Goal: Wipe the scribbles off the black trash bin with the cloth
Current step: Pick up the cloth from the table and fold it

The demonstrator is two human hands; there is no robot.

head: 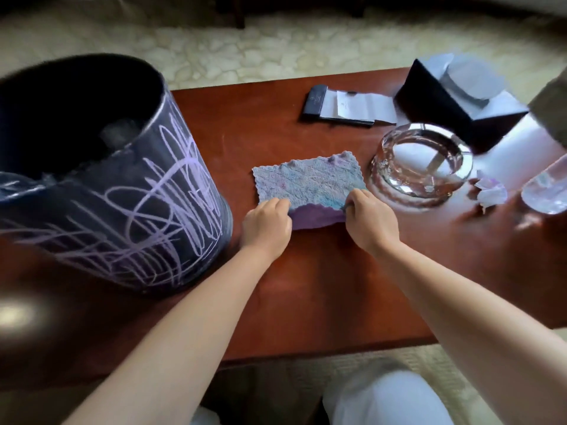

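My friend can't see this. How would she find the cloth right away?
Start at the big black trash bin covered in purple scribbles on the brown table. Just to its right lies the cloth, with the left hand and right hand pinching its near edge. It is the only soft, fuzzy blue-purple thing, unlike the shiny glass ashtray beside it.

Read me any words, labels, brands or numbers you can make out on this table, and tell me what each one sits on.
No text here can be read.
Dark folder: a small pale emblem or logo, too small and blurred to read.
White slip on the folder: faint print, unreadable.
Black trash bin: only purple scribbles, no letters.
Cloth, glass ashtray, dark tissue box: no print visible.
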